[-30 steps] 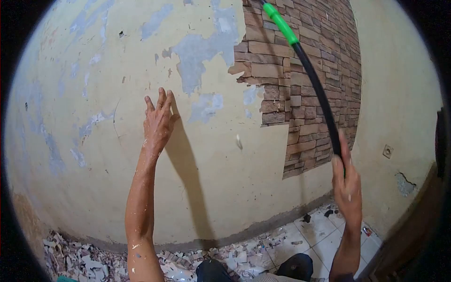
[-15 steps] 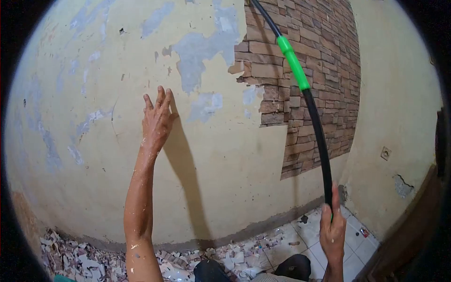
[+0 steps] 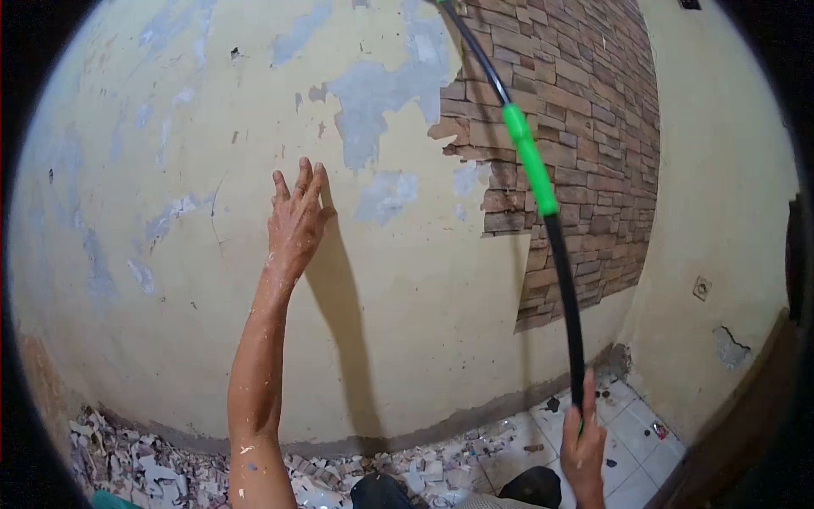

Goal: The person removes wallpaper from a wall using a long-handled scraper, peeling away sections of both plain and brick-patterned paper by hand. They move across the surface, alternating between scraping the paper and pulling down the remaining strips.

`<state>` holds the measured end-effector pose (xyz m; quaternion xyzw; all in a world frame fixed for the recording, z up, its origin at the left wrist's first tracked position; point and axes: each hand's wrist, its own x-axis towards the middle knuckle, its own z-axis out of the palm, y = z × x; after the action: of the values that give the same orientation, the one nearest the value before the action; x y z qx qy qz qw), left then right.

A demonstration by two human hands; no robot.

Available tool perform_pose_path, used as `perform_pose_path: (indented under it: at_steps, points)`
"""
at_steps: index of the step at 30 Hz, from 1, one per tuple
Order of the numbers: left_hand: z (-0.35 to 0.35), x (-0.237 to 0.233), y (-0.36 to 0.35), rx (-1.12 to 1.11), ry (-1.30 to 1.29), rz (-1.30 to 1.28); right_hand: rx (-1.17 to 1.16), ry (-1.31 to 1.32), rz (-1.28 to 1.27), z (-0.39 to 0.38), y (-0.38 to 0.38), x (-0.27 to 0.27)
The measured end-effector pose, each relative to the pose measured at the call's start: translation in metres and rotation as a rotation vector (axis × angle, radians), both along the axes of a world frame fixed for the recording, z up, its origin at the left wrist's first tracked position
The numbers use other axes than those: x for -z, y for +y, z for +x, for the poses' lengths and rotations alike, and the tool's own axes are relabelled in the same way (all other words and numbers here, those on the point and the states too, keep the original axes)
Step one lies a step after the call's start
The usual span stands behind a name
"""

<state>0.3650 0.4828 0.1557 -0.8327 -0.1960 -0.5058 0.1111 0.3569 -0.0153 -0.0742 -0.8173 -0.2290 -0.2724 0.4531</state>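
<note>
My left hand (image 3: pixel 297 219) rests with spread fingers on or close to the cream wall (image 3: pixel 407 297), below a grey bare patch, and holds nothing. At the lower right, my right hand (image 3: pixel 584 445) grips the bottom end of a long black pole (image 3: pixel 565 297) with a bright green sleeve (image 3: pixel 530 161). The pole rises up and left across the brick-patterned wallpaper (image 3: pixel 593 161), whose left edge is torn and ragged. Its upper end reaches the top of the view, where a bit of green shows.
Torn scraps (image 3: pixel 153 467) cover the floor along the wall's foot. White tiles (image 3: pixel 632 428) with a few bits lie at the lower right. A socket (image 3: pixel 702 288) and a chipped spot (image 3: pixel 731 348) mark the right wall. My knees show at the bottom.
My right hand has moved down and slightly left, and the green sleeve sits lower. My left hand looks a little further right, as the whole view has shifted slightly.
</note>
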Motion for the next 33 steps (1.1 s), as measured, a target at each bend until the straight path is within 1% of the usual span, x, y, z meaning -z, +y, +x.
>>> perform_pose_path:
  at_steps: [1, 2, 3, 4, 5, 7, 9, 10, 11, 12, 13, 14, 17, 18, 19, 21, 22, 23, 25, 28, 29, 31, 33]
  points:
    - [0.001, 0.000, 0.000, -0.015, -0.003, 0.011, 0.008, 0.112, -0.054, -0.010, -0.009, 0.023]
    - [0.003, 0.003, -0.001, -0.028, 0.006, 0.022, 0.010, 0.102, -0.065, -0.010, -0.011, 0.026]
    - [0.005, 0.003, 0.000, -0.021, 0.024, 0.023, 0.014, 0.105, -0.071, -0.019, -0.007, 0.018]
    - [0.005, 0.003, 0.004, -0.026, 0.001, 0.053, 0.057, 0.134, -0.090, -0.019, -0.011, -0.003]
    - [0.007, 0.007, 0.004, -0.027, -0.027, 0.076, 0.102, 0.159, -0.116, -0.022, -0.011, -0.039]
    - [0.005, 0.001, 0.001, -0.073, -0.009, 0.088, 0.089, 0.114, -0.070, -0.018, -0.012, -0.027]
    - [-0.002, 0.001, -0.008, -0.034, 0.025, 0.013, 0.072, -0.152, -0.086, -0.030, -0.010, -0.014]
    - [0.000, 0.002, -0.004, -0.033, 0.019, 0.011, 0.052, 0.176, -0.051, -0.044, -0.014, -0.010]
    - [0.004, 0.004, 0.003, -0.045, 0.006, 0.043, 0.055, 0.176, -0.049, -0.042, -0.012, -0.009]
    - [0.008, 0.005, 0.006, -0.052, 0.001, 0.077, 0.049, 0.118, -0.039, -0.037, -0.010, -0.013]
    - [0.009, 0.007, 0.005, -0.046, 0.010, 0.071, 0.044, 0.059, -0.037, -0.033, -0.009, -0.027]
    - [0.010, 0.007, 0.004, -0.054, 0.006, 0.062, 0.059, 0.134, -0.072, -0.028, -0.010, -0.043]
    - [0.005, 0.001, 0.002, -0.065, 0.007, 0.062, 0.064, 0.074, -0.096, -0.019, -0.010, -0.029]
    - [0.004, 0.003, 0.001, -0.058, 0.021, 0.042, 0.048, -0.051, -0.071, -0.021, -0.008, -0.012]
    - [0.003, 0.002, 0.001, -0.059, 0.010, 0.041, 0.048, -0.062, -0.072, -0.020, -0.009, -0.008]
    - [0.003, 0.003, -0.003, -0.026, 0.020, 0.011, 0.020, 0.144, -0.063, -0.037, -0.005, -0.013]
    - [0.005, 0.004, -0.002, -0.020, 0.028, 0.011, 0.047, 0.178, -0.082, -0.037, -0.005, -0.030]
    - [0.007, 0.005, 0.001, -0.059, 0.022, 0.044, 0.052, 0.179, -0.086, -0.031, -0.007, -0.034]
    - [0.007, 0.001, 0.002, -0.101, 0.006, 0.088, 0.081, 0.058, -0.102, -0.010, -0.011, -0.033]
    - [0.005, 0.000, 0.000, -0.073, 0.035, 0.023, 0.043, 0.004, -0.061, -0.019, -0.009, 0.000]
    - [0.003, 0.001, -0.002, -0.071, 0.030, 0.014, 0.017, -0.010, -0.041, -0.025, -0.008, 0.002]
    - [0.005, 0.005, -0.001, -0.062, 0.050, 0.008, 0.045, 0.062, -0.040, -0.024, -0.010, -0.014]
    - [0.008, 0.006, 0.004, -0.039, -0.006, 0.057, 0.103, 0.089, -0.078, -0.007, -0.017, -0.029]
